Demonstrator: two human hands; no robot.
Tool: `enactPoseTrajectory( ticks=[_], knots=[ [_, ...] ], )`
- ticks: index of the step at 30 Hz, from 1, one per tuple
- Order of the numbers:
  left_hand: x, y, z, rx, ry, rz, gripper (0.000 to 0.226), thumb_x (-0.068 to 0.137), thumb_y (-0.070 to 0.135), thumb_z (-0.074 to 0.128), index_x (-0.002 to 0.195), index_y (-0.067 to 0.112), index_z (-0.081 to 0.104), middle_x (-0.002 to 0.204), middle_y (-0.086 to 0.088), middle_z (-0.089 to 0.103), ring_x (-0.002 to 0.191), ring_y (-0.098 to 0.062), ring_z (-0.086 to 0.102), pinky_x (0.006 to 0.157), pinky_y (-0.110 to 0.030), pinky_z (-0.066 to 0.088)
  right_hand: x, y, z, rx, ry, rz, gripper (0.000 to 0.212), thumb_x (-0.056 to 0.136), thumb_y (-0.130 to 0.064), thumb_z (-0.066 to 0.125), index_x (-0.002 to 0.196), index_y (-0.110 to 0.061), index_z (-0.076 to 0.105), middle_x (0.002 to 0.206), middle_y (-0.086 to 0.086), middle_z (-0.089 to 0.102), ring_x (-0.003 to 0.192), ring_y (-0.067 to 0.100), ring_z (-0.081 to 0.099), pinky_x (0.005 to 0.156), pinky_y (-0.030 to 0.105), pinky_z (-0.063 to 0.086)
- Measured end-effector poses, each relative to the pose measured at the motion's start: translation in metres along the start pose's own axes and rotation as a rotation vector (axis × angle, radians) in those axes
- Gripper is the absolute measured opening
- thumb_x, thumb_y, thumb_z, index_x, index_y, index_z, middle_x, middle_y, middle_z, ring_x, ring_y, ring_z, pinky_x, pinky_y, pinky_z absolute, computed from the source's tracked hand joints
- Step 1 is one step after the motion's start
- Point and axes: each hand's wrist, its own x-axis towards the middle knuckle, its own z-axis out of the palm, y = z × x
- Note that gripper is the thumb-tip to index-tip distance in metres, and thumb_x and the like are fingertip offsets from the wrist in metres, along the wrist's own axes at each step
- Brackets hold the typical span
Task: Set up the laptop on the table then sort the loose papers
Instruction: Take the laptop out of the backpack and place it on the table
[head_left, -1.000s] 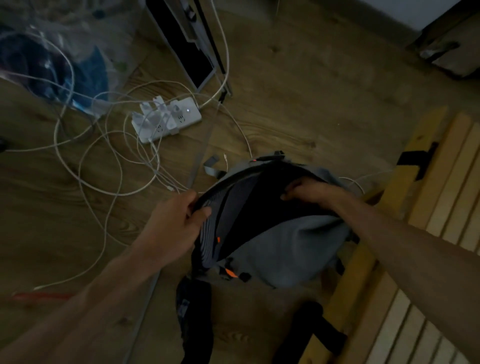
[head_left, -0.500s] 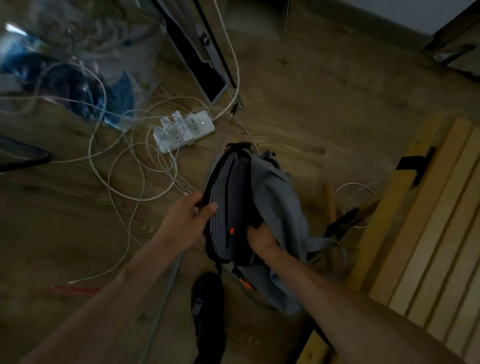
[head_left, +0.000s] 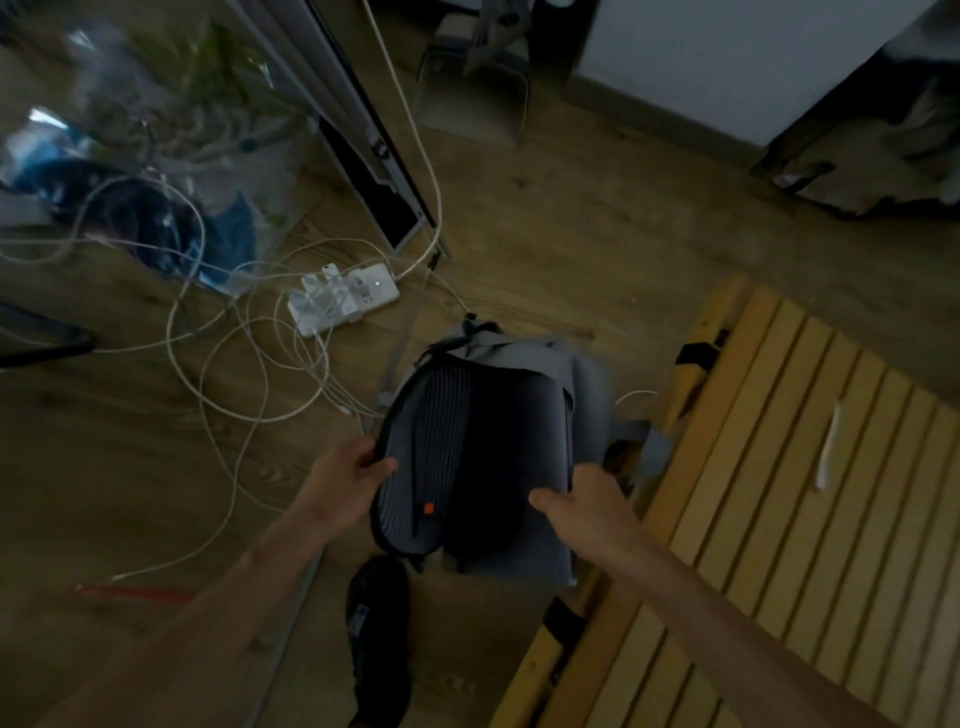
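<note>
A grey backpack (head_left: 530, 364) stands on the wooden floor beside a slatted wooden bench. Its main compartment is held wide apart, showing a striped grey lining with a small orange tag and a dark interior. My left hand (head_left: 348, 475) grips the left edge of the opening. My right hand (head_left: 587, 499) grips the right edge. No laptop or papers can be made out; the inside of the bag is too dark to read.
A white power strip (head_left: 343, 299) with several plugs lies behind the bag, amid tangled white cables (head_left: 249, 374). The yellow slatted bench (head_left: 779, 493) fills the right. A black shoe (head_left: 376, 639) is below the bag. A plastic bag (head_left: 156, 156) and a metal frame (head_left: 363, 130) stand at upper left.
My right hand moved from the bag's near middle to its right edge, and the opening, nearly closed half a second ago, has spread wide. The bag has shifted right, toward the bench.
</note>
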Motion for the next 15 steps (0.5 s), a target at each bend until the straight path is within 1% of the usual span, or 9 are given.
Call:
enactPoseTrajectory(
  ticks=[2,3,5,6,8,11,13,15],
  knots=[
    [-0.004,-0.007,0.002,-0.057,0.022,-0.041,0.01,0.094,0.028,0.062,0.086,0.025,0.066,0.08,0.004,0.072,0.079,-0.017,0.07,0.071,-0.04,0.056,-0.013,0.014,-0.008,-0.012,-0.042,-0.002,0.027,0.095,-0.033,0.06,0.086,-0.011,0.048,0.074,0.002,0.05,0.06,0.014,0.049,0.051,0.025,0.04],
    [-0.004,-0.007,0.005,-0.069,0.014,-0.037,0.014,0.092,0.034,0.063,0.086,0.022,0.067,0.08,0.002,0.073,0.079,-0.018,0.071,0.073,-0.043,0.057,-0.018,0.019,-0.011,-0.02,-0.067,0.007,0.027,0.094,-0.034,0.061,0.085,-0.013,0.047,0.071,0.001,0.049,0.058,0.014,0.048,0.051,0.027,0.04],
    [-0.002,-0.004,0.015,-0.042,-0.025,-0.002,0.037,0.087,0.049,0.061,0.089,0.013,0.067,0.081,-0.005,0.072,0.077,-0.02,0.071,0.073,-0.049,0.057,-0.026,0.024,-0.011,-0.027,-0.122,0.019,0.031,0.094,-0.03,0.06,0.076,-0.016,0.041,0.065,-0.002,0.042,0.055,0.016,0.043,0.05,0.028,0.035],
    [-0.002,0.002,0.022,-0.008,-0.051,0.026,0.04,0.087,0.049,0.061,0.09,0.01,0.066,0.081,-0.007,0.072,0.076,-0.02,0.07,0.072,-0.048,0.057,-0.031,0.026,-0.008,-0.025,-0.144,0.01,0.034,0.094,-0.026,0.06,0.072,-0.016,0.037,0.061,-0.002,0.039,0.054,0.017,0.041,0.05,0.03,0.032],
    [-0.004,0.018,0.035,0.049,-0.07,0.086,0.028,0.093,0.036,0.062,0.091,0.009,0.067,0.081,-0.007,0.072,0.077,-0.019,0.07,0.073,-0.042,0.055,-0.038,0.025,0.001,-0.023,-0.163,-0.024,0.037,0.094,-0.02,0.058,0.067,-0.017,0.033,0.057,-0.004,0.038,0.049,0.015,0.038,0.049,0.032,0.031],
    [-0.009,0.037,0.056,0.109,-0.066,0.178,0.016,0.094,0.026,0.062,0.091,0.012,0.069,0.084,-0.002,0.072,0.081,-0.017,0.069,0.071,-0.034,0.053,-0.042,0.021,0.023,-0.036,-0.147,-0.031,0.028,0.092,-0.02,0.056,0.07,-0.018,0.039,0.068,0.0,0.047,0.055,0.014,0.047,0.046,0.027,0.035],
    [-0.013,0.044,0.064,0.15,-0.072,0.207,0.016,0.093,0.024,0.061,0.084,0.011,0.065,0.077,0.0,0.068,0.075,-0.016,0.066,0.062,-0.03,0.047,-0.043,0.016,0.04,-0.056,-0.145,-0.049,0.024,0.093,-0.02,0.054,0.073,-0.017,0.042,0.072,0.002,0.049,0.056,0.014,0.049,0.045,0.025,0.036],
    [-0.014,0.046,0.058,0.154,-0.021,0.195,0.023,0.092,0.025,0.061,0.076,0.01,0.058,0.068,0.0,0.06,0.066,-0.017,0.06,0.058,-0.031,0.042,-0.042,0.014,0.054,-0.084,-0.125,-0.081,0.023,0.096,-0.023,0.053,0.076,-0.016,0.044,0.077,0.003,0.052,0.061,0.015,0.052,0.044,0.023,0.038]
  ],
)
